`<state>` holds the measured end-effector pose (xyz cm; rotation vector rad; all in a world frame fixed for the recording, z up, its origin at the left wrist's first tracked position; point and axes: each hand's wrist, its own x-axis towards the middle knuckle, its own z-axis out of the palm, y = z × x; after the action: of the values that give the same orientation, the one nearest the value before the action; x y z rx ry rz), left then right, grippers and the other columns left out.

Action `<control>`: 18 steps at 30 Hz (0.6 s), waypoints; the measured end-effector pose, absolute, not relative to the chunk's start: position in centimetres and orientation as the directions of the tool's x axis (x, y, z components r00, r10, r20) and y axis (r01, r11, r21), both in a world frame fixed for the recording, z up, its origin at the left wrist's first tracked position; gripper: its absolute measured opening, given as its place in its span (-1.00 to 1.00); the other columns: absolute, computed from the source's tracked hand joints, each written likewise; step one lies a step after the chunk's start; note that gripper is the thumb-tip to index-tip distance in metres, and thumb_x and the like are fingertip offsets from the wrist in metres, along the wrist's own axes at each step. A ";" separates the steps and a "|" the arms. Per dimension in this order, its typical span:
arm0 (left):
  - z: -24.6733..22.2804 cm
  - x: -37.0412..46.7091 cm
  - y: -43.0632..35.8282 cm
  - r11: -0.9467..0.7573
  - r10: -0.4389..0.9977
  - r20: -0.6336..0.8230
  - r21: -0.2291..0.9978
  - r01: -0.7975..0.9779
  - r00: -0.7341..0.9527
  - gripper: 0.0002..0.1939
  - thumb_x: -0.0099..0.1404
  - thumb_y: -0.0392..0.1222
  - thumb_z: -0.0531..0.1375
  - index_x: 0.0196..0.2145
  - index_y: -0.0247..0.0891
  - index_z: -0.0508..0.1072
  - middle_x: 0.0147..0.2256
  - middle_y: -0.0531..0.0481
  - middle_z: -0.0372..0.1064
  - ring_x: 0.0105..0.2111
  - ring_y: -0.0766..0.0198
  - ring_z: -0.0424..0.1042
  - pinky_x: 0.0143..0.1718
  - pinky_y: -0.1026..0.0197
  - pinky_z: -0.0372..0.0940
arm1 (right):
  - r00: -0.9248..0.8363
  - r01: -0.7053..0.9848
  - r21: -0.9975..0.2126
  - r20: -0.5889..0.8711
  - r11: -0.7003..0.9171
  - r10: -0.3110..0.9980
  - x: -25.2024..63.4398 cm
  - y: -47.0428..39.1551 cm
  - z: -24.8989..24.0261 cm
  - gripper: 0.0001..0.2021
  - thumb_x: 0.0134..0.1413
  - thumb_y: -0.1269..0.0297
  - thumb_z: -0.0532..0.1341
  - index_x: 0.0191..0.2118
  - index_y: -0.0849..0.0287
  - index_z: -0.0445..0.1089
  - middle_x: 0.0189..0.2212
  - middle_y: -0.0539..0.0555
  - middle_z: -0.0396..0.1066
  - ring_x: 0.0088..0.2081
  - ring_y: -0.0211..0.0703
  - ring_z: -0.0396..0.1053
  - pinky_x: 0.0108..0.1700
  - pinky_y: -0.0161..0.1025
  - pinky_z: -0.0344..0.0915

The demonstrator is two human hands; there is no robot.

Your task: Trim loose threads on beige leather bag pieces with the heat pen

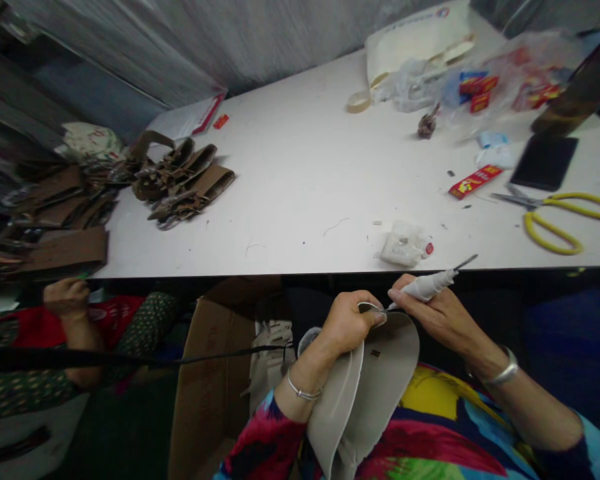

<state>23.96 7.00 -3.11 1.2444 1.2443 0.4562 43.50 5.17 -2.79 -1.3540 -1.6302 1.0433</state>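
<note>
My left hand (pixel 347 323) grips the top edge of a light grey shoe upper piece (pixel 375 387) that hangs over my lap, pinching a small metal ring at its rim. My right hand (pixel 437 313) holds a white pen-shaped tool (pixel 427 285) with a thin dark tip pointing up-right toward the table edge. The tool's near end touches the grey piece next to my left fingers. Both wrists wear silver bangles.
The white table (pixel 300 180) carries brown leather pieces (pixel 185 180) at left, yellow-handled scissors (pixel 560 213), a red packet (pixel 475 181), a black phone (pixel 544 162), a small white glue bottle (pixel 406 245) and plastic bags (pixel 480 80). Another person's hand (pixel 67 297) is at left. A cardboard box (pixel 205 380) stands below.
</note>
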 end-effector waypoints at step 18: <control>-2.4 21.8 8.3 0.338 0.871 -0.402 0.907 0.251 0.283 -0.88 0.07 -0.20 0.29 -0.43 -0.31 0.51 -0.54 0.04 0.38 -0.52 0.33 0.26 -0.43 0.28 0.15 | 0.433 0.372 -0.922 0.279 0.112 0.857 45.5 4.3 -5.3 -0.73 0.45 0.02 0.22 -0.21 0.10 0.46 -0.44 -0.01 0.40 -0.38 -0.09 0.35 -0.25 -0.18 0.28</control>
<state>21.83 8.29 -2.42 1.1925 1.2514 0.5838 45.49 4.32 -5.30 -1.4842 -1.1455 0.5055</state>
